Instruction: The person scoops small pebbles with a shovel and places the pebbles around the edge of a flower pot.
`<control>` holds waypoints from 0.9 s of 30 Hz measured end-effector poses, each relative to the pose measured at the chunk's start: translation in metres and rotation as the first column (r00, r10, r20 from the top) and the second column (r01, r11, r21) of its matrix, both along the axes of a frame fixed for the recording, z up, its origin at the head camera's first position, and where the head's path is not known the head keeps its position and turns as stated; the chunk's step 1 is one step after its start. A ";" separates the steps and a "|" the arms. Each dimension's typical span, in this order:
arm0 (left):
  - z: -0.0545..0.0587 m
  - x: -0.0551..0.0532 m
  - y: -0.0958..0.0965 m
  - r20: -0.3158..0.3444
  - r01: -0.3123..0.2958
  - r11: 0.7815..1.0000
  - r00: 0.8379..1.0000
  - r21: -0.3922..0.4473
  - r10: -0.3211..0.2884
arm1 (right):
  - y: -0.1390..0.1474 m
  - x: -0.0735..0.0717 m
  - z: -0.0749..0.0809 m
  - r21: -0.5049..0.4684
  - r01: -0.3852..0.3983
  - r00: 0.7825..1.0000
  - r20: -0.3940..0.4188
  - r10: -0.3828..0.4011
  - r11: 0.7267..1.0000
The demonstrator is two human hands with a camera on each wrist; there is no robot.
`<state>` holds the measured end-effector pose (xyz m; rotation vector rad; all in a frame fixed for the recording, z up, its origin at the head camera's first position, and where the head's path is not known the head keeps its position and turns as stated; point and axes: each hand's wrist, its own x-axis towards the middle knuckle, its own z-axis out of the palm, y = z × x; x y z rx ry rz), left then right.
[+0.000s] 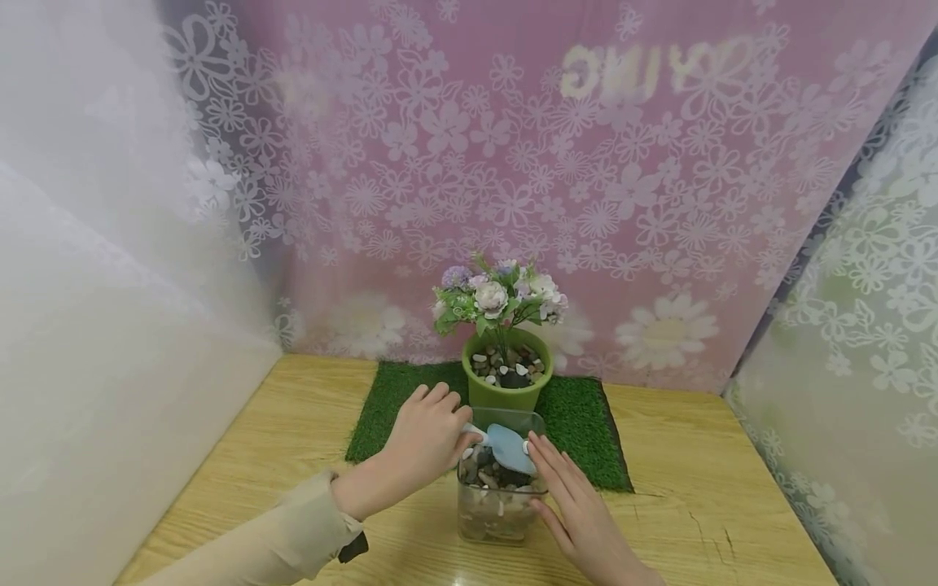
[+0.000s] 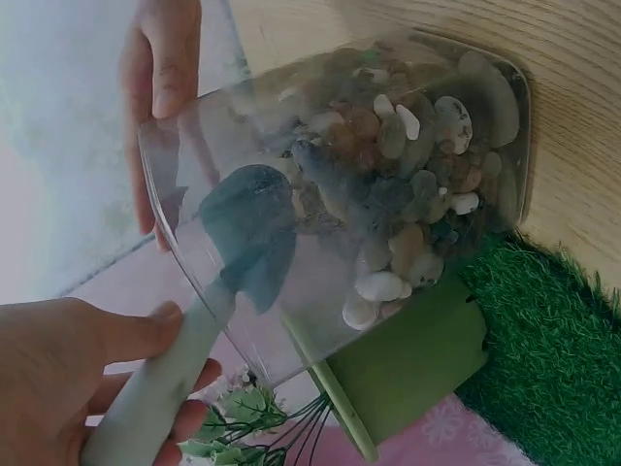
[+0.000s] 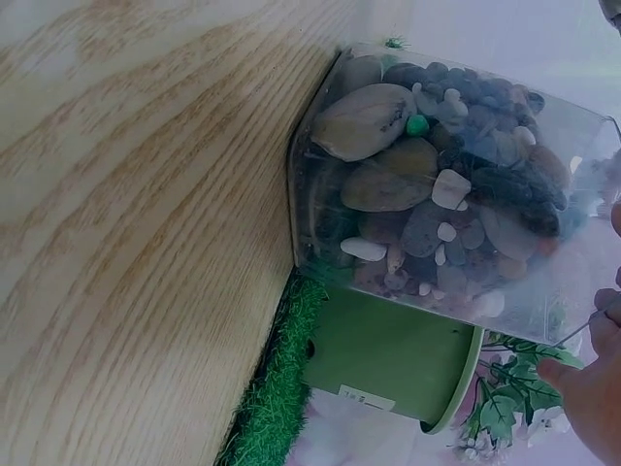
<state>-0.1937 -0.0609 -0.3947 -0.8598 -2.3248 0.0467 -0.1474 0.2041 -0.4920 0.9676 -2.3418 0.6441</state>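
Note:
My left hand (image 1: pixel 428 431) grips the white handle of a small trowel (image 1: pixel 511 448) with a blue blade. That blade is inside a clear plastic container (image 1: pixel 493 521), above the pebbles (image 2: pixel 408 243); whether it touches them I cannot tell. Through the container wall the blade (image 2: pixel 250 228) shows tilted down, while the handle crosses the rim. My right hand (image 1: pixel 575 500) rests at the container's right side, fingers straight along the upper edge and thumb apart near the front corner. A small white piece sits by its fingertips. The container stands upright with stones of mixed size and colour.
Right behind the container is a green flowerpot (image 1: pixel 506 397) holding pebbles and a bunch of flowers (image 1: pixel 498 295). It stands on a green turf mat (image 1: pixel 593 431) on the wooden table (image 1: pixel 674 521). Flower-printed curtains (image 1: pixel 469 163) enclose the back and sides.

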 end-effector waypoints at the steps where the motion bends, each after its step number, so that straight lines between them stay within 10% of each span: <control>1: -0.001 -0.001 0.000 -0.007 0.017 1.000 1.000 0.000 -0.017 | 0.000 0.000 0.000 -0.003 -0.001 1.000 0.001 0.001 1.000; 10: -0.011 -0.013 -0.007 0.039 0.084 0.993 0.995 0.082 -0.087 | 0.001 -0.001 -0.002 -0.011 -0.014 1.000 -0.009 0.014 1.000; 18: -0.006 -0.008 -0.018 0.300 -0.003 0.987 0.953 0.162 -0.046 | -0.001 0.001 -0.005 -0.018 -0.009 1.000 -0.021 0.009 1.000; 27: 0.003 -0.009 -0.036 0.315 -0.058 0.971 0.949 0.232 -0.018 | -0.002 0.000 -0.003 -0.025 -0.005 1.000 -0.026 0.004 1.000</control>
